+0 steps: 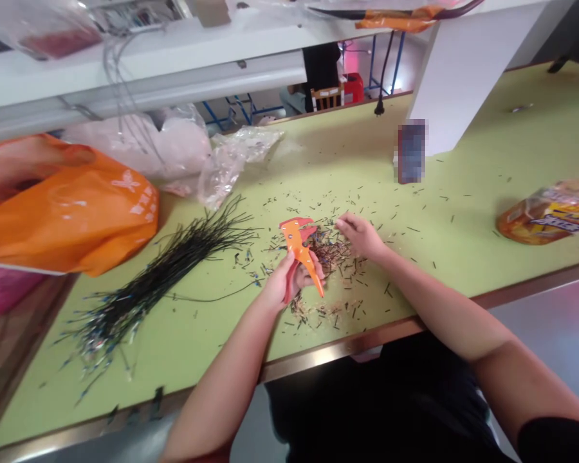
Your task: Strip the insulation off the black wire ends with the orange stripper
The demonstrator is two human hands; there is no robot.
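My left hand (296,276) is wrapped round an orange and red wire stripper (295,236), its head turned up and away from me. To the right of the tool, my right hand (359,235) has its fingertips pinched together on a thin black wire (329,222) that reaches toward the stripper's jaws. Whether the jaws grip the wire is too small to tell. Beneath both hands lies a heap of short black and copper-coloured wire scraps (332,254). A long bundle of black wires (174,267) with small blue and white ends rests to the left.
An orange bag (77,206) and clear plastic bags (236,154) lie at the back left. A phone-like object (411,151), blurred, leans on a white post (468,77). At right lies a bottle with an amber look (550,212). A shelf (212,54) overhangs the green table (463,238).
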